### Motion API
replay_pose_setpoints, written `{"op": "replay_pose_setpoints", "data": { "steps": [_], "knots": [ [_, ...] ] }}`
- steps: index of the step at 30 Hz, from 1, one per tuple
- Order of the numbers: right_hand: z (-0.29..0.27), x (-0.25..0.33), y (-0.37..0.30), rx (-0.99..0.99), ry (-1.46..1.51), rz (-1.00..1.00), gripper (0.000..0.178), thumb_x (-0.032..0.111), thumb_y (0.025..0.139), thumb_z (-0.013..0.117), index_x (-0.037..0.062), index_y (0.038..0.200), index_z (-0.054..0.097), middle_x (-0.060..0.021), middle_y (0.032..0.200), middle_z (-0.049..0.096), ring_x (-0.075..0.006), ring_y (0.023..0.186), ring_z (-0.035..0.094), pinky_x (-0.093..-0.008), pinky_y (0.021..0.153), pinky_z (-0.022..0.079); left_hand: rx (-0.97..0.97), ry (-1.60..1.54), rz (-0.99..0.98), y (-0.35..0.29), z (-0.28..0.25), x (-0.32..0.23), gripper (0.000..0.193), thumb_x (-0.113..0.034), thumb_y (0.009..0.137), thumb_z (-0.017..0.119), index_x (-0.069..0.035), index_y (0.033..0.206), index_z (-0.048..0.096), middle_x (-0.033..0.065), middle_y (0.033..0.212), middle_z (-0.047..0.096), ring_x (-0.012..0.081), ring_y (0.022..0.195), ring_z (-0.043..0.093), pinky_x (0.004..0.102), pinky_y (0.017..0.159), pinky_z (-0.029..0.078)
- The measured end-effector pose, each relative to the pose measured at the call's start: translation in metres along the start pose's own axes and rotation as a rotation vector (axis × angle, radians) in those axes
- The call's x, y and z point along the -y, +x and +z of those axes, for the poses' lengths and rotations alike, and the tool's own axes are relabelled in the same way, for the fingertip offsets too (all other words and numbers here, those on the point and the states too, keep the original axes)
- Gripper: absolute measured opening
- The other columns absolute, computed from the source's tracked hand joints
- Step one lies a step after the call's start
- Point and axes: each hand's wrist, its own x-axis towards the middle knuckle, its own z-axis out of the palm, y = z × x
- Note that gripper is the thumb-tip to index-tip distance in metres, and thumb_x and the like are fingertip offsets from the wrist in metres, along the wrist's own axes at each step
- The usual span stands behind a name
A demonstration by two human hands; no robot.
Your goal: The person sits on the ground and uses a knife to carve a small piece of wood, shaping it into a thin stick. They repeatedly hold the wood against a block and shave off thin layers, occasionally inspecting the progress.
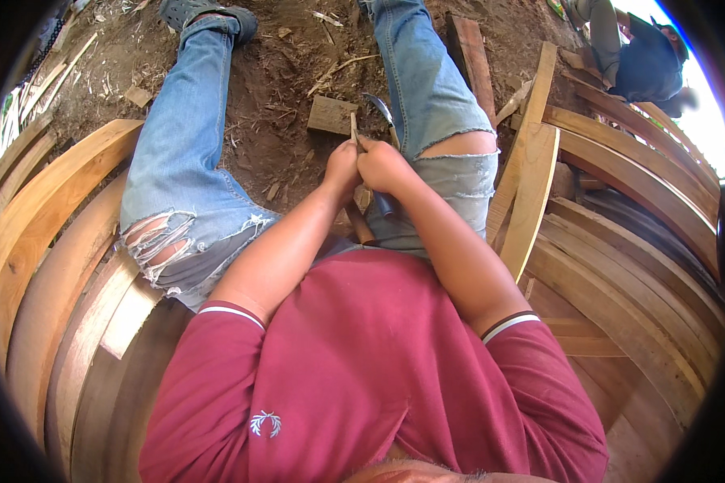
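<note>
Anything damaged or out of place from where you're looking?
Yes, damage: the jeans are ripped open at both knees, with frayed threads. Wood scraps also litter the dirt.

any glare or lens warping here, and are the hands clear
Head view throughout: boards bow toward the dark rim; the background at upper right is washed out; sunlight glares on a plank at left; the left hand and right hand look fairly sharp, though what they enclose is hidden.

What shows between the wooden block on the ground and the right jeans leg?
In the head view, a curved metal blade shows between the block and that leg.
</note>
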Motion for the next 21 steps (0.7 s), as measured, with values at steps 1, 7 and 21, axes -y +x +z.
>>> {"op": "replay_pose_setpoints", "data": {
  "steps": [1, 7, 21],
  "knots": [
    [0.0, -0.001, 0.009, 0.003, 0.03, 0.016, 0.051, 0.016, 0.09, 0.05, -0.0005, 0.138, 0.056, -0.0317, 0.117, 0.065, -0.0458, 0.111, 0.062, -0.047, 0.095, 0.05, 0.009, -0.025, -0.029, 0.001, 0.0, 0.0, 0.03, -0.025, 0.103, 0.039, -0.011, 0.1, 0.065, 0.0016, 0.081, 0.059, 0.0124, 0.065, 0.053, 0.0295, 0.055, 0.041],
    [0.008, -0.005, 0.012, -0.047, 0.002, 0.0, 0.049, 0.016, 0.092, 0.049, 0.002, 0.138, 0.057, -0.0307, 0.117, 0.065, -0.0458, 0.111, 0.063, -0.0473, 0.095, 0.05, 0.018, -0.017, -0.044, 0.017, -0.011, 0.016, 0.028, -0.027, 0.104, 0.04, -0.011, 0.102, 0.063, 0.0001, 0.077, 0.056, 0.0118, 0.059, 0.049, 0.0281, 0.05, 0.036],
    [0.009, -0.018, -0.002, -0.049, -0.009, -0.084, 0.054, 0.015, 0.091, 0.046, -0.0019, 0.142, 0.053, -0.0321, 0.122, 0.063, -0.0452, 0.116, 0.061, -0.0455, 0.099, 0.049, -0.01, 0.007, -0.018, 0.0, 0.001, 0.003, 0.03, -0.025, 0.105, 0.039, -0.009, 0.105, 0.064, 0.0019, 0.082, 0.059, 0.0127, 0.066, 0.053, 0.03, 0.054, 0.04]
  ]
}}
